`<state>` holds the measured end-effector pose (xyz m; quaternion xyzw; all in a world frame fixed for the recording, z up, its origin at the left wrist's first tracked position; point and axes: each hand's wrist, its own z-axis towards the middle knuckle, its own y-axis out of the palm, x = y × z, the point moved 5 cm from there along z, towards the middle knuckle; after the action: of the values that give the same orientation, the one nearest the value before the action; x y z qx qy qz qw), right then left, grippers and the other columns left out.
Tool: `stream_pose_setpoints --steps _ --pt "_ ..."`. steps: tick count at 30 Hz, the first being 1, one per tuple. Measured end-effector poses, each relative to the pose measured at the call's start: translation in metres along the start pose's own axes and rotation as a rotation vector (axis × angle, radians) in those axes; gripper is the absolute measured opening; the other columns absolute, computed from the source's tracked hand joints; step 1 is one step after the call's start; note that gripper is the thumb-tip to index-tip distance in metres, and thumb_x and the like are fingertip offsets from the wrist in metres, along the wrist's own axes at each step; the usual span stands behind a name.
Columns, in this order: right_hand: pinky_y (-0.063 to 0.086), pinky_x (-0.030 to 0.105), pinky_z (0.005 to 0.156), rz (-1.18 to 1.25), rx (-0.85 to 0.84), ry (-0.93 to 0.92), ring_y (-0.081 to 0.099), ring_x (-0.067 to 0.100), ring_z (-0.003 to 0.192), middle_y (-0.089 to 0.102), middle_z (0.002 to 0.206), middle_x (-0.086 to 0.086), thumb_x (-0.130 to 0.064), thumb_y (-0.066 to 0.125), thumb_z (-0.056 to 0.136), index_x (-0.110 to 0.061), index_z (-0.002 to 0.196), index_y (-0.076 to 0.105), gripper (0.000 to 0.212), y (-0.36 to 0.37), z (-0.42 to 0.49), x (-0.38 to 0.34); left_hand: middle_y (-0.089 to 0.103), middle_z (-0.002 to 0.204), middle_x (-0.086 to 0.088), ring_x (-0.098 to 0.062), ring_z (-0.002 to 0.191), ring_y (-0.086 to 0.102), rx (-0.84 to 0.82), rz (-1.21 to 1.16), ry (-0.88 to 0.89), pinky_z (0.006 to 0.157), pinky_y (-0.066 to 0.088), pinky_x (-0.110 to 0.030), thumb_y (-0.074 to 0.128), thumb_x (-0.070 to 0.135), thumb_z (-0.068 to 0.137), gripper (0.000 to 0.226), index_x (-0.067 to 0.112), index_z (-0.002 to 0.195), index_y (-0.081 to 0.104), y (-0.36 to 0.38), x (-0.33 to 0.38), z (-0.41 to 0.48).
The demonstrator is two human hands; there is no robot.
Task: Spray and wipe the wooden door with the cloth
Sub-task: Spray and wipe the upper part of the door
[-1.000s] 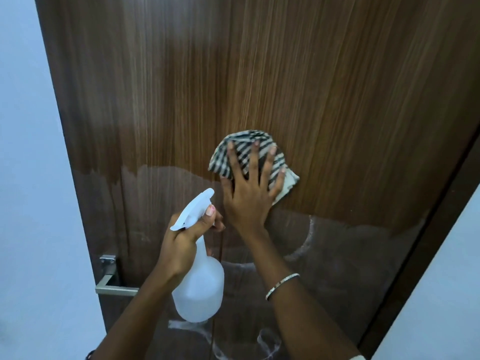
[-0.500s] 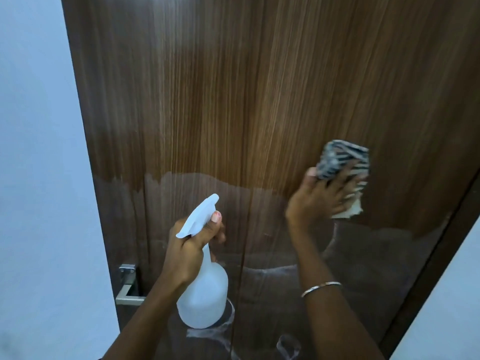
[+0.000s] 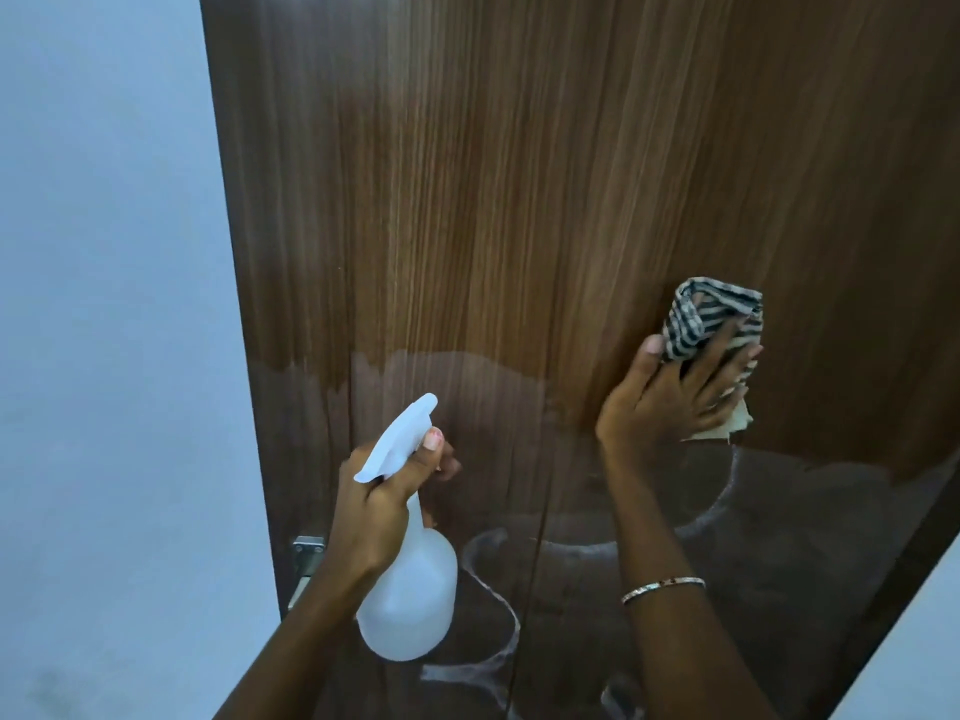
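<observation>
Cloth (image 3: 691,317) is lying on the door (image 3: 519,174) above the wet band (image 3: 779,511), right hand (image 3: 670,402) pressing it flat-fingered, left hand (image 3: 374,511) gripping the bottle (image 3: 410,600).

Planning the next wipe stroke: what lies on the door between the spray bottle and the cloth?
Head view: only bare door between spray bottle and cloth, crossed by a vertical seam and the edge of the damp-looking area.
</observation>
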<state>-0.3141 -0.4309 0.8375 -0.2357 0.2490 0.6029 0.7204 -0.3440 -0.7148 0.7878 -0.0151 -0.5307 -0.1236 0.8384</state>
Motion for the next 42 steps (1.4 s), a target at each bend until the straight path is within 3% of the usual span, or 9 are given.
stream_pose_setpoints --steps 4,9,12,15,19,24,27,33,42 --pt "0.010 0.064 0.124 -0.007 -0.013 0.026 0.011 0.041 0.159 0.021 0.172 0.011 -0.049 0.028 0.110 -0.019 0.161 0.036 0.060 0.023 -0.049 -0.058 0.074 0.081 0.021 0.000 0.087 0.070 0.003 -0.014 0.024 0.067 0.053 -0.009 0.066 0.041 0.086 0.027 0.017 0.099 0.066 -0.019 -0.003 0.008" --pt "0.013 0.069 0.122 -0.078 -0.140 -0.424 0.016 0.041 0.158 0.022 0.171 0.006 -0.057 0.031 0.108 -0.038 0.161 0.028 0.056 0.050 -0.124 -0.140 0.077 0.084 0.010 -0.007 0.090 0.072 0.010 -0.008 0.057 0.077 0.055 -0.011 0.064 0.037 0.086 0.032 0.012 0.105 0.069 -0.031 -0.002 0.019" --pt "0.006 0.067 0.124 -0.075 -0.168 -0.506 0.009 0.034 0.160 0.015 0.172 0.000 -0.055 0.038 0.106 -0.042 0.161 0.026 0.058 0.049 -0.111 -0.125 0.077 0.093 -0.001 -0.018 0.094 0.073 0.013 0.002 0.058 0.081 0.058 -0.018 0.067 0.043 0.088 0.042 0.007 0.110 0.069 -0.040 -0.007 0.027" --pt "0.002 0.065 0.124 -0.099 -0.101 -0.337 0.006 0.035 0.160 0.008 0.173 0.000 -0.056 0.032 0.107 -0.040 0.163 0.016 0.060 0.035 -0.063 -0.072 0.077 0.090 0.003 -0.016 0.095 0.072 0.027 -0.020 -0.001 0.072 0.056 -0.013 0.068 0.043 0.086 0.039 0.012 0.108 0.068 -0.051 -0.015 0.031" --pt "0.010 0.070 0.122 0.017 0.050 0.072 0.009 0.038 0.160 0.016 0.173 0.009 -0.054 0.026 0.111 -0.028 0.166 0.012 0.062 0.014 -0.014 -0.016 0.076 0.097 0.001 -0.016 0.096 0.071 0.026 0.011 -0.024 0.080 0.061 -0.027 0.065 0.051 0.078 0.053 0.012 0.113 0.067 -0.062 -0.021 0.034" --pt "0.009 0.069 0.122 0.040 0.071 0.197 0.008 0.039 0.160 0.015 0.173 0.011 -0.058 0.021 0.109 -0.011 0.165 0.016 0.073 0.026 -0.040 -0.056 0.076 0.094 -0.001 -0.012 0.093 0.072 0.016 -0.020 -0.029 0.073 0.060 -0.023 0.071 0.049 0.083 0.051 0.009 0.114 0.067 -0.072 -0.021 0.032" --pt "0.010 0.069 0.122 -0.007 0.022 -0.011 0.013 0.044 0.158 0.021 0.171 0.015 -0.052 0.030 0.110 -0.015 0.164 0.012 0.069 0.044 -0.093 -0.118 0.075 0.096 -0.004 -0.013 0.092 0.071 0.019 -0.022 -0.032 0.065 0.054 -0.012 0.062 0.041 0.079 0.047 0.008 0.112 0.066 -0.079 -0.023 0.032" --pt "0.002 0.067 0.124 -0.068 -0.169 -0.417 0.009 0.038 0.159 0.015 0.173 0.004 -0.056 0.035 0.106 -0.037 0.163 0.020 0.062 0.057 -0.131 -0.144 0.076 0.084 0.009 -0.013 0.090 0.072 0.043 -0.018 -0.029 0.060 0.057 -0.018 0.060 0.039 0.081 0.031 0.017 0.103 0.068 -0.089 -0.022 0.031" --pt "0.008 0.066 0.123 0.022 0.087 0.226 0.009 0.039 0.160 0.017 0.173 0.010 -0.058 0.020 0.110 -0.017 0.165 0.022 0.069 0.026 -0.047 -0.032 0.076 0.085 0.007 -0.016 0.089 0.072 0.053 0.024 -0.038 0.067 0.057 -0.017 0.069 0.049 0.082 0.034 0.021 0.101 0.067 -0.113 -0.031 0.029"
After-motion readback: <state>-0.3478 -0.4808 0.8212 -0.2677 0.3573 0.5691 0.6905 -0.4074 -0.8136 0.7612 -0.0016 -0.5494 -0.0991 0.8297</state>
